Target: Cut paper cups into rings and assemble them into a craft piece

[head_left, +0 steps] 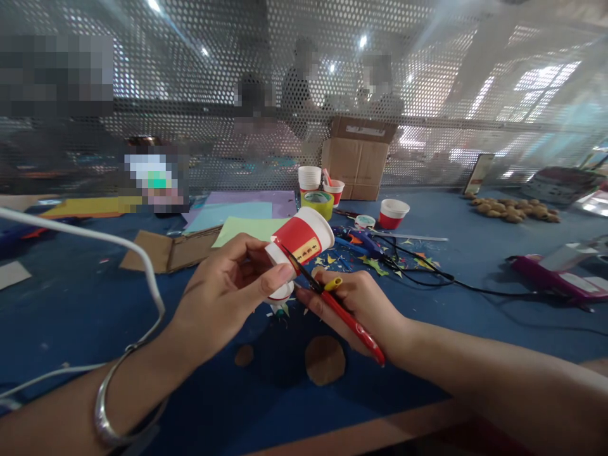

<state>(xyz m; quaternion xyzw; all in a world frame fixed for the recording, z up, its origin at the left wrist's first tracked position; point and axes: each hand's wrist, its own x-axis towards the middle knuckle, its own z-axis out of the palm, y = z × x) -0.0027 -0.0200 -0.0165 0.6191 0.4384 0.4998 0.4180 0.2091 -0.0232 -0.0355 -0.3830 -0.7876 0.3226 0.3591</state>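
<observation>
In my left hand (232, 278) is a red and white paper cup (304, 235), tilted on its side with its mouth toward the upper right. My thumb presses near its base, and the other fingers curl behind it. My right hand (365, 304) grips scissors (349, 320) with red handles and dark blades, a yellow part showing between the fingers. The blades lie against the cup's red wall near its label; whether they cut into it I cannot tell. Under the cup shows a white round piece (283, 292) with a red edge. Two brown cardboard discs (325, 360) lie nearer me.
Behind the cup stand a roll of yellow-green tape (317, 204), stacked paper cups (309, 178) and a cardboard box (358, 158). Paper scraps and a glue gun (365, 244) with a black cable lie right of centre. Coloured paper (251, 231) and a white cable (118, 239) are left.
</observation>
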